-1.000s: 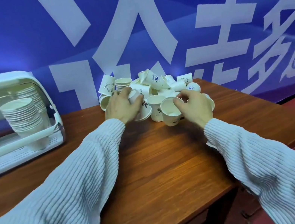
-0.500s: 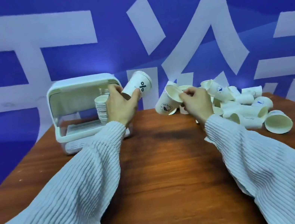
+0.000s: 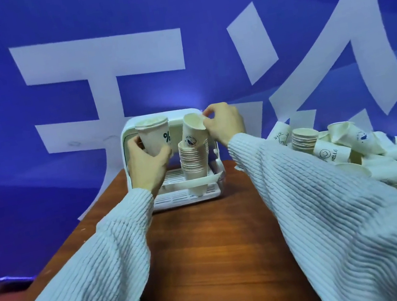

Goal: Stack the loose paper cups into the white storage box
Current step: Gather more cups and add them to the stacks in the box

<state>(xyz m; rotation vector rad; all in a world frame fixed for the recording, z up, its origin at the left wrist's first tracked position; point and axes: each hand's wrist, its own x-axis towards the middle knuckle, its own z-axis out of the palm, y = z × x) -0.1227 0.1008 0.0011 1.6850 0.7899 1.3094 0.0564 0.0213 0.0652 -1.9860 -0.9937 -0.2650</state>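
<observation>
Paper cups lie in a loose heap along the right edge of the wooden table, most of them on their sides, some with small blue prints, one marked HELLO, and a short nested stack stands at the heap's far end. The white storage box sits at the far edge of the table, near its left corner, with its open front toward the person and a slotted floor showing inside. A tall stack of cups stands upright in the right half of the box, rims up, with a low rail crossing in front of its base. The right hand pinches the rim of a tilted cup whose base sits at the top of that stack, so it is partly nested but not level. The left hand grips another cup round its lower part and holds it upright in front of the left half of the box, its rim level with the box top; a dark percent sign shows on its side. Both arms wear pale ribbed sleeves. Behind the table hangs a blue banner with large white characters.
</observation>
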